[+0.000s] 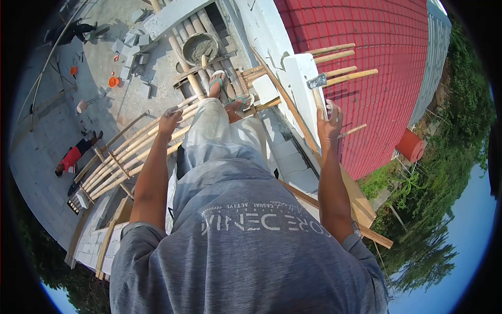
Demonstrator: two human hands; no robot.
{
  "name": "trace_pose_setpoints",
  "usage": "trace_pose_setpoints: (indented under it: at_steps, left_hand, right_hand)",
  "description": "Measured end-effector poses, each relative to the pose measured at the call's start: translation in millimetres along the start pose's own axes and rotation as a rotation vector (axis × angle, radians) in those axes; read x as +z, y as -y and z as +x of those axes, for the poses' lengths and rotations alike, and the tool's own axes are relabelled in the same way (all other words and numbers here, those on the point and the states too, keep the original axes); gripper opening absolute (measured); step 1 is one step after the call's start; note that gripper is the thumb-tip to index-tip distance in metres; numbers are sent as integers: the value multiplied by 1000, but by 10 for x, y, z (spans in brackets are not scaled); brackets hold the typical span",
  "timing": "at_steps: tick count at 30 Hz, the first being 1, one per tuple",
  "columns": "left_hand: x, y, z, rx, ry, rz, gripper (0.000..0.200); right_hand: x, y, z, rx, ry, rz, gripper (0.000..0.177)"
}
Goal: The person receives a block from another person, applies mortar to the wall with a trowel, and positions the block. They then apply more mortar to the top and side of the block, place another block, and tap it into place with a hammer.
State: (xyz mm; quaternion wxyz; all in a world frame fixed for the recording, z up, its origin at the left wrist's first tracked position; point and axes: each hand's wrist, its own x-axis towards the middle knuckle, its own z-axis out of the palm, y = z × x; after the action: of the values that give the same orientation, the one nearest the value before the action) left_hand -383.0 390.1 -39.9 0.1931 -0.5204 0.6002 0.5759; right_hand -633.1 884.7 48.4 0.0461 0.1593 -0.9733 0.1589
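Observation:
My right hand [329, 121] is curled around the lower end of the wooden handle of a hammer-like tool [316, 82]. Its grey, mortar-stained head points away from me, over the top of a white block wall [301, 73]. My left hand [170, 121] hangs out to the left with curled fingers, overlapping the bamboo poles in this view; what it holds, if anything, I cannot tell. Ahead of my sandalled feet stands a round black basin [200, 48] of wet grey mortar, with a wooden handle [204, 62] sticking out at its near rim.
I stand on bamboo poles [225, 83] high above a concrete floor. A bamboo railing [128, 154] slopes down at left. Red roof tiles [366, 63] lie at right, with bamboo ends jutting over them. Below are grey blocks [130, 49], orange buckets [113, 81] and a person in red [71, 157].

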Motion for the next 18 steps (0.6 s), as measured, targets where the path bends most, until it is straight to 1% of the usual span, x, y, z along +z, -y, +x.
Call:
trace_pose_setpoints:
  at_steps: [1, 2, 3, 5, 6, 7, 9, 10, 12, 13, 15, 16, 17, 18]
  left_hand:
    - [31, -46, -68, -9, -7, -9, 63]
    - [47, -13, -97, 2, -5, -23, 62]
    - [56, 86, -79, 13, 0, -37, 62]
    - [-58, 1227, 588, 652, 155, 215, 61]
    - [-33, 961, 258, 573, 77, 326, 60]
    - [119, 271, -325, 58, 8, -153, 60]
    - [99, 382, -357, -19, 37, -163, 60]
    - [116, 470, -394, -17, 38, -164, 60]
    - [153, 532, -502, 1, 16, -230, 59]
    - [186, 489, -516, -91, -27, -179, 59]
    - [217, 502, -521, -133, -33, -144, 59]
    - [215, 478, -527, -150, -26, -148, 59]
    - [204, 449, -526, -166, -13, -149, 60]
    - [206, 431, -517, -163, -20, -171, 60]
  right_hand:
    - [-2, 111, 39, -90, -98, -16, 41]
    - [-69, 324, 100, -159, -111, 68, 34]
    - [-19, 438, 71, -172, -111, 91, 34]
    - [61, 633, 36, -256, -36, 290, 28]
    - [95, 755, 7, -269, 26, 370, 26]
    - [169, 823, -32, -278, 22, 379, 26]
    - [362, 900, -158, -342, 175, 389, 34]
    - [422, 924, -230, -343, 173, 388, 34]
    - [504, 991, -313, -50, 524, 464, 37]
    - [533, 1009, -325, -54, 514, 467, 37]
    - [596, 1001, -328, 59, 828, 402, 45]
    - [791, 843, -457, 25, 827, 385, 49]
    - [904, 761, -524, 30, 803, 384, 49]
    - [961, 679, -568, 39, 871, 360, 47]
